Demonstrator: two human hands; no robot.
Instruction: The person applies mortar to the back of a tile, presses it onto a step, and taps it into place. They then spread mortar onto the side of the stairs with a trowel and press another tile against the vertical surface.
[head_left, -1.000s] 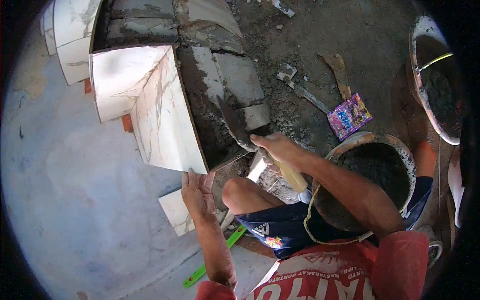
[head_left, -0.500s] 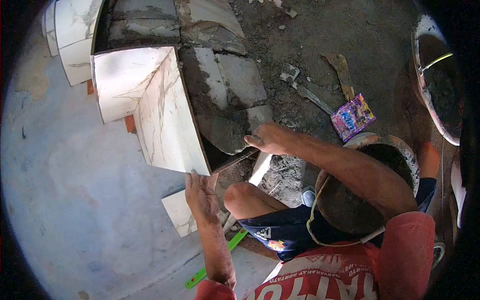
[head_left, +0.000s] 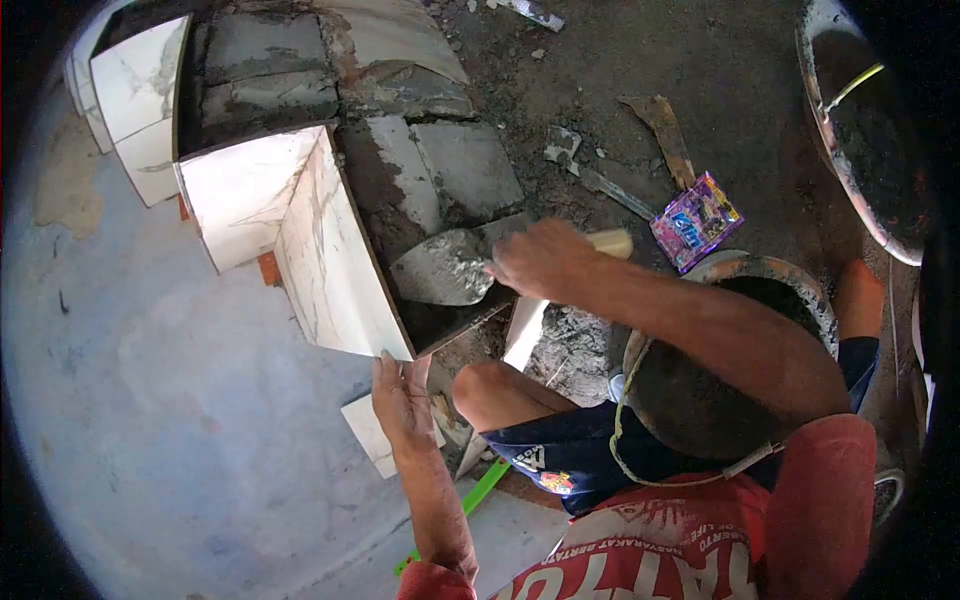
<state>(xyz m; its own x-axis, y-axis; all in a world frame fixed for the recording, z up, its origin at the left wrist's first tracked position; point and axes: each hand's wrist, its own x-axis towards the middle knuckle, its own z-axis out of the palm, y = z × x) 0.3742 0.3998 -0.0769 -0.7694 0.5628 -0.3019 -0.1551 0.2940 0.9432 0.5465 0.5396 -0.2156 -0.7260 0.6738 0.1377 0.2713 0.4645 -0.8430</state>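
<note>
My right hand (head_left: 545,262) is closed round a trowel, its wooden handle (head_left: 610,243) showing behind the fist. The trowel blade (head_left: 440,268), smeared with grey mortar, lies over the dark hollow behind an upright white marble-patterned tile (head_left: 335,250). At that tile's near lower corner is my left hand (head_left: 402,395), fingers pointing up and gripping the edge. A second marble-patterned tile (head_left: 235,190) meets the first at an angle. Rough grey blocks (head_left: 465,165) with mortar patches fill the space beyond the blade.
A mortar bucket (head_left: 640,350) stands by my legs, and a larger tub (head_left: 825,140) is at far right. A purple packet (head_left: 697,222) lies on the dirty ground. A loose tile piece (head_left: 370,435) and a green level-like strip (head_left: 487,485) are near my left arm.
My right hand has turned and lifted slightly, so the trowel's handle and mortar-smeared blade show more clearly. My left hand stays at the tile corner. The view has shifted a little.
</note>
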